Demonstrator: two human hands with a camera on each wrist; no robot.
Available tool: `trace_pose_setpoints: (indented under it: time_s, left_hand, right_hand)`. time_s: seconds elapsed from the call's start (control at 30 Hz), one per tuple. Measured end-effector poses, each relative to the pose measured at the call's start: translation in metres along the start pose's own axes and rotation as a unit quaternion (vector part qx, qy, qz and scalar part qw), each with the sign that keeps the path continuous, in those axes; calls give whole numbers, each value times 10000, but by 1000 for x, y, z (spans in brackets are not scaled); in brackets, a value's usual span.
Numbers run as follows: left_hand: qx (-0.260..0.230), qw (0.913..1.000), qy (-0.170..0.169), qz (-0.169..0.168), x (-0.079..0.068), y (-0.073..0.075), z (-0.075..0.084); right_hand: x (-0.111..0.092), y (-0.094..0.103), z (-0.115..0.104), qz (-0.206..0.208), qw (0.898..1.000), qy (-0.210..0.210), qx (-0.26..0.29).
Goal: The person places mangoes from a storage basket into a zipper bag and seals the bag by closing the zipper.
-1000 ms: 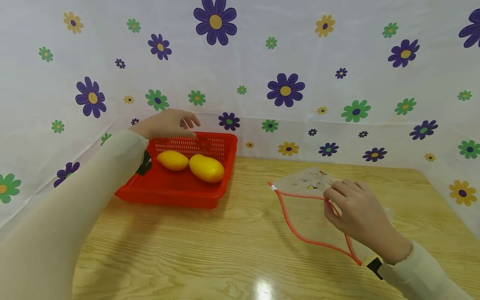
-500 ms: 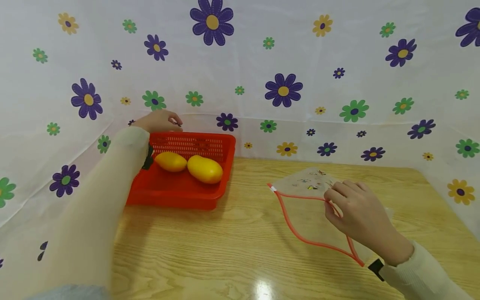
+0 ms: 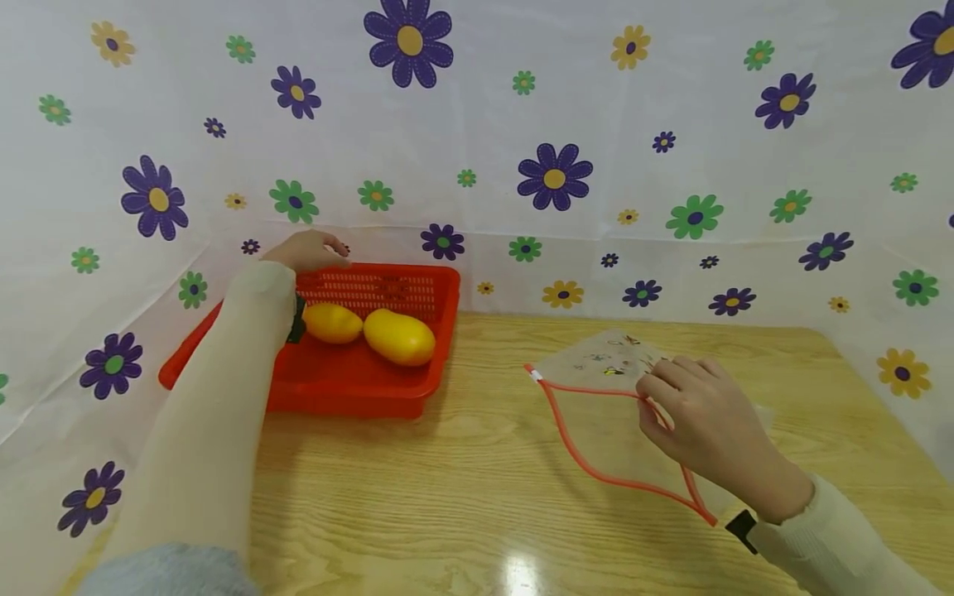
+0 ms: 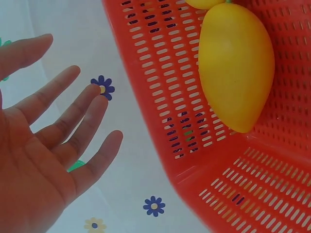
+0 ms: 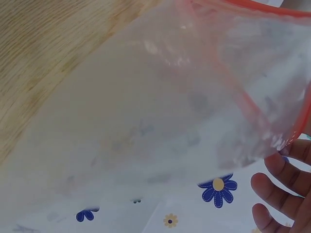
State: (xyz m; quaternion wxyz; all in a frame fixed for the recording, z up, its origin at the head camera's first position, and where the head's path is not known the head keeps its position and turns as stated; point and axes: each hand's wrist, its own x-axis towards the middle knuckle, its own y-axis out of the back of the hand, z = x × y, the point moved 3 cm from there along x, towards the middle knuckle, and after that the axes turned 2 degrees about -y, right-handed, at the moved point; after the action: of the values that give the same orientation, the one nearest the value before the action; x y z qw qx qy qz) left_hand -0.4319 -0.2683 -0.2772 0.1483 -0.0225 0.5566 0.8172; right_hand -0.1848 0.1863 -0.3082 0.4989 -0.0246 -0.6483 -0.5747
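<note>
In the head view, my left hand (image 3: 307,251) hovers at the far left rim of a red plastic basket (image 3: 350,406). The left wrist view shows that hand (image 4: 53,131) holding nothing, its fingers apart and loosely bent beside the basket wall (image 4: 160,92). Two yellow mangoes lie inside: the left mango (image 3: 333,324) and the right mango (image 3: 399,338). My right hand (image 3: 704,426) pinches the red-edged mouth of a clear zip bag (image 3: 619,430) and holds it spread open. From the right wrist, the bag (image 5: 121,121) fills most of the picture, with thumb and finger at its edge.
A wooden table (image 3: 387,497) lies under the basket and bag. Behind it hangs a white flower-print cloth (image 3: 484,124), close to the basket's back side. The left sleeve (image 3: 201,430) crosses the basket's left part and covers it.
My left hand has moved left and slightly down along the basket's back rim. The right hand keeps its hold on the zip bag. The whole head view has shifted slightly.
</note>
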Motion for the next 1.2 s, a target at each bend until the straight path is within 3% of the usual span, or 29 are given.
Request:
trace_pose_setpoints:
  time_s: [0.2,0.37,0.6,0.83,1.2]
  left_hand:
    - [-159,9996,205,-104,5,-4,-14]
    - [-60,9998,137,-124,11,-10,-24]
    - [-227,9988,352,-268,10,-19,-21]
    - [-281,9982,452,-292,20,-25,-25]
    - [-85,9989,337,-330,35,-32,-39]
  right_hand:
    - [0,-2,1,15,10000,33,-24]
    - [-1,-2,1,9,10000,21,-31]
    - [-2,-1,0,53,10000,4,-25]
    - [-4,-2,2,31,10000,-14,-22]
    - [-5,-2,4,34,10000,4,-34]
